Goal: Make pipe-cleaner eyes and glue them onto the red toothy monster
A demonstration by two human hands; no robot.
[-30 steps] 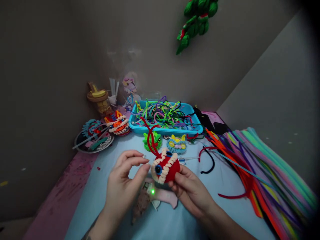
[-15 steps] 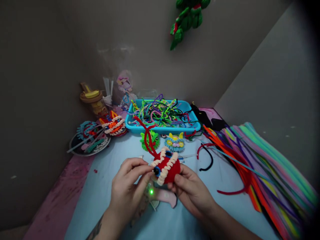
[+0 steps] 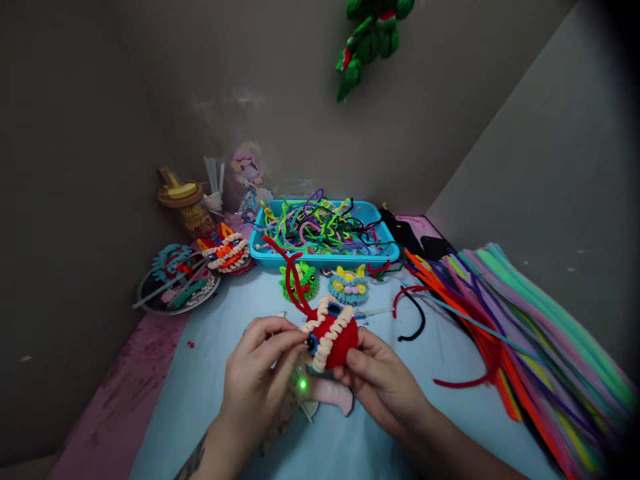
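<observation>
A red pipe-cleaner figure (image 3: 344, 348) with coiled cream strips, blue-rimmed dark eyes and two long red stems is held over the table. My right hand (image 3: 383, 373) grips its right side, thumb in front and fingers behind. The fingertips of my left hand (image 3: 265, 360) are pinched together at the figure's left edge, beside the lower eye (image 3: 311, 343). Beneath the hands lies a pink glue gun (image 3: 333, 393) with a green light, partly hidden by my left hand. Just beyond the figure sit a green pipe-cleaner figure (image 3: 307, 285) and a blue-and-yellow one (image 3: 349, 288).
A blue tray (image 3: 325, 261) of tangled pipe-cleaner pieces stands at the back. Bundled pipe cleaners (image 3: 530, 313) spread along the right. On the left are a metal bowl (image 3: 193, 308), an orange-and-cream figure (image 3: 227, 253) and a brown cup (image 3: 183, 200). A green ornament (image 3: 367, 47) hangs above.
The view has shifted very slightly. Both hands keep the same hold, and the red figure has turned only a little, its upper eye now showing less clearly.
</observation>
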